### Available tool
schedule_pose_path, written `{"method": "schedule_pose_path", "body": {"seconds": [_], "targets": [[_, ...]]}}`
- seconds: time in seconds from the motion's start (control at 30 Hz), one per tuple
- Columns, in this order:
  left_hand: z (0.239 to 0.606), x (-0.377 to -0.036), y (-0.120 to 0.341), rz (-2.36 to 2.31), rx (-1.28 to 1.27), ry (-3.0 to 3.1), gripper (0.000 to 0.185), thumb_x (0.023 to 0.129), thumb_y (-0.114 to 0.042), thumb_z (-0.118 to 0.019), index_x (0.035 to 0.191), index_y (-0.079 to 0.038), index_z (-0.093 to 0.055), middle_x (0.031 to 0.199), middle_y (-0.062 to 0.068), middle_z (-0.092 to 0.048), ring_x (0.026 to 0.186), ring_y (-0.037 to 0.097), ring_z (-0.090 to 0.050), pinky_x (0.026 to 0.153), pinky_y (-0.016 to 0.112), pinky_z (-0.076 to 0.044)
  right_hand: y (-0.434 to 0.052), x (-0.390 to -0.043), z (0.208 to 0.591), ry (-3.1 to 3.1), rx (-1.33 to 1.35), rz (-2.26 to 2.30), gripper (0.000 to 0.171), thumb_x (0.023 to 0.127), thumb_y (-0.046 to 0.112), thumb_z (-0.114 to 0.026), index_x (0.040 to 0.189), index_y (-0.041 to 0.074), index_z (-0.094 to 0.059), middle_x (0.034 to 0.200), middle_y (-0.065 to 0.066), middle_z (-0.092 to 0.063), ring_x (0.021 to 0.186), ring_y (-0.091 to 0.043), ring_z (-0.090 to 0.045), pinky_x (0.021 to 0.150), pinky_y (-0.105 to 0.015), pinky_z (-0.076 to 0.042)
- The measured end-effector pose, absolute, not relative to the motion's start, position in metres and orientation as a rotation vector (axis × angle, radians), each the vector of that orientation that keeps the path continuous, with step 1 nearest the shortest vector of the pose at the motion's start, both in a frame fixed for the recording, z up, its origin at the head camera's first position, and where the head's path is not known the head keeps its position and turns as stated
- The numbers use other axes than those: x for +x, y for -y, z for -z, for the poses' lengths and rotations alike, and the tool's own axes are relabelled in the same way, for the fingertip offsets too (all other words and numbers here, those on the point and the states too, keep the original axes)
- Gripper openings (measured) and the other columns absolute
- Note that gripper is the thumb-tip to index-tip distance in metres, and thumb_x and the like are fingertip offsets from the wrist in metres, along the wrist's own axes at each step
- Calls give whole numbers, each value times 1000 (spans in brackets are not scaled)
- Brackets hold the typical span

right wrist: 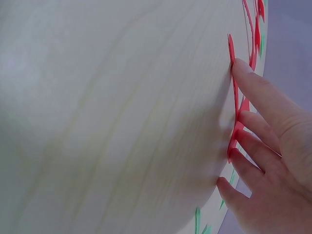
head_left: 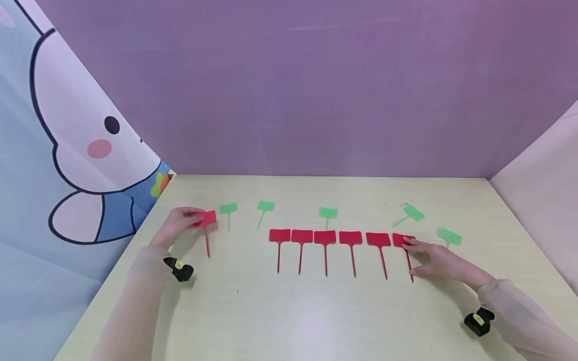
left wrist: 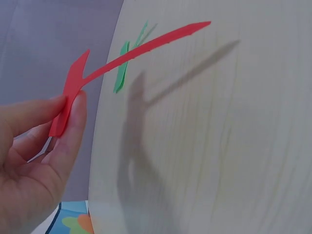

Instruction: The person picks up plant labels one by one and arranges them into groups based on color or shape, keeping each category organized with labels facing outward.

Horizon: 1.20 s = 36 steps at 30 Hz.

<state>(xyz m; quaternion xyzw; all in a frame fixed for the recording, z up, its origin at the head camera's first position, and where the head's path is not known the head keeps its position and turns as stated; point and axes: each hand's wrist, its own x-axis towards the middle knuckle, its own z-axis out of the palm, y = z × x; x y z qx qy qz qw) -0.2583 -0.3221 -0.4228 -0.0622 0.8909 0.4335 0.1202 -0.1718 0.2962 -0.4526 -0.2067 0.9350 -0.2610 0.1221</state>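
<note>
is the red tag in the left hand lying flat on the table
No, the left hand pinches the red tag up off the table, and its shadow falls apart from it.

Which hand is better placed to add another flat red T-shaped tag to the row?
Probably the left hand: it pinches a flat red T-shaped tag above the pale wood-grain table, while the right hand touches the row's rightmost red tag.
</note>
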Motion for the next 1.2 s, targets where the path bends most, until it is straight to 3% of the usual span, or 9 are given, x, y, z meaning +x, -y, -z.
{"method": "schedule_pose_path", "body": {"seconds": [0.37,0.73,1.2], "targets": [[425,-258,297,-1308,-102,-2564,38,89,-19,-53,120,3,-50,118,22,-49,99,28,-50,86,36,-45,-295,-171,450,-2728,-625,765,70,68,32,-73,121,-7,-49,130,-28,-38,117,-48,-32,84,-45,-43],[429,-262,270,-1355,-42,-2529,33,86,-14,-57,114,4,-55,109,18,-55,84,18,-54,74,25,-49,-297,-170,451,-2709,-592,810,70,69,26,-73,123,-8,-46,130,-30,-35,118,-50,-28,91,-59,-30],[437,-263,240,-1387,7,-2437,28,86,-8,-55,112,3,-57,104,16,-57,75,14,-57,71,26,-50,-296,-170,449,-2729,-623,809,70,67,29,-74,121,-7,-49,129,-29,-38,118,-49,-30,91,-58,-29]]}}
